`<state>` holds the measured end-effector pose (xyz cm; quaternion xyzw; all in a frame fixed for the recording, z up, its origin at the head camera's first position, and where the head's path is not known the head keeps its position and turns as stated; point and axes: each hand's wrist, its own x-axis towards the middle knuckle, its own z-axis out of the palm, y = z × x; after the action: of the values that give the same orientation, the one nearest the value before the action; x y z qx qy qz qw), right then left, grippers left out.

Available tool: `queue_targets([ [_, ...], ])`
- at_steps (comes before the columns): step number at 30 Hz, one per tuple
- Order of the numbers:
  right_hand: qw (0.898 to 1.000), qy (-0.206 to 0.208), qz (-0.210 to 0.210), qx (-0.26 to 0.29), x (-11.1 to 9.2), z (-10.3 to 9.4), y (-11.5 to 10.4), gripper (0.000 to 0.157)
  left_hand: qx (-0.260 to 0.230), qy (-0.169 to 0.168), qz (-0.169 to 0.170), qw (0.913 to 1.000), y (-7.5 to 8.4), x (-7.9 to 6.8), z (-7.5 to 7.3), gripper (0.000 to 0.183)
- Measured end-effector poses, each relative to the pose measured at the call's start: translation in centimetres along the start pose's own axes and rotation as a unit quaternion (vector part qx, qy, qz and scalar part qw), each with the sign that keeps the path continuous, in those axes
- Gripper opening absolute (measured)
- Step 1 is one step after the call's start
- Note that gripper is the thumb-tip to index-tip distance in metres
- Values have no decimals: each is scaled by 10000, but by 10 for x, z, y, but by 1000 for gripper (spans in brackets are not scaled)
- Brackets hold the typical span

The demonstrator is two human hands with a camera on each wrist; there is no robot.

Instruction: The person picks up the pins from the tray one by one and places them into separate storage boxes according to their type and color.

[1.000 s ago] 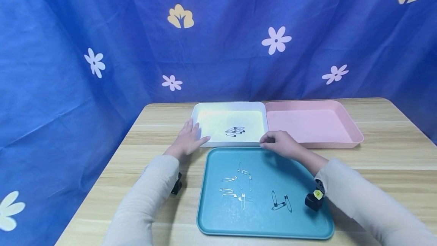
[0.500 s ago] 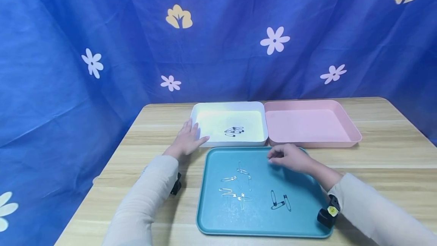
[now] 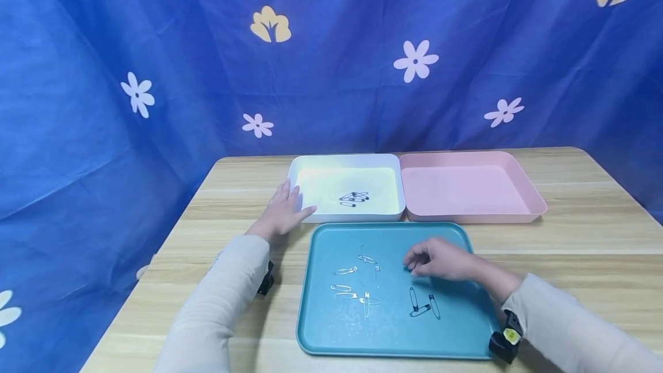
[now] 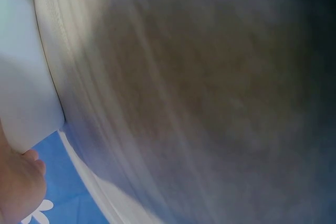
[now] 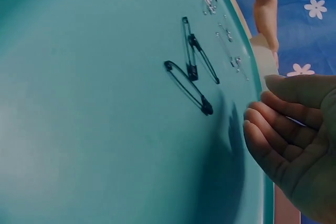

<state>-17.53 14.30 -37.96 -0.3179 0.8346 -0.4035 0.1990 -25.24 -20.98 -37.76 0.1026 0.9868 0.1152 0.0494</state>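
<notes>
My left hand [image 3: 282, 212] lies with its fingers spread at the left side of the white tray [image 3: 321, 186]. In that tray sits a small heap of black safety pins [image 3: 355, 197]. Over the teal tray [image 3: 362, 335] is my right hand [image 3: 437, 259], its fingers loosely bent and nothing between them in the right wrist view. Three black safety pins [image 5: 207, 106] lie on the teal tray, nearer the person than the right hand in the head view. Several silver safety pins [image 3: 346, 271] are scattered on the tray's left half.
A pink tray [image 3: 466, 186] stands against the white tray's right side, both beyond the teal tray. All three trays are on a wood-grain table [image 3: 580, 281]. Behind the table hangs a blue flowered curtain [image 3: 331, 73].
My right hand has come back from the front edge of the white tray, over the teal tray, toward the black safety pins. The left hand has stayed in place.
</notes>
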Motion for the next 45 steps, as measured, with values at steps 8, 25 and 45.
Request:
queue_targets([
  [8,9990,-397,-17,-206,-3,7,3,20,2,-36,-52,10000,1,-1,0,88],
  [25,9893,-788,-190,-1215,-4,17,-7,14,51,-4,8,10000,0,1,0,85],
  [45,9959,-669,130,-601,-2,17,-8,16,-63,-100,-82,9999,0,1,-1,88],
])
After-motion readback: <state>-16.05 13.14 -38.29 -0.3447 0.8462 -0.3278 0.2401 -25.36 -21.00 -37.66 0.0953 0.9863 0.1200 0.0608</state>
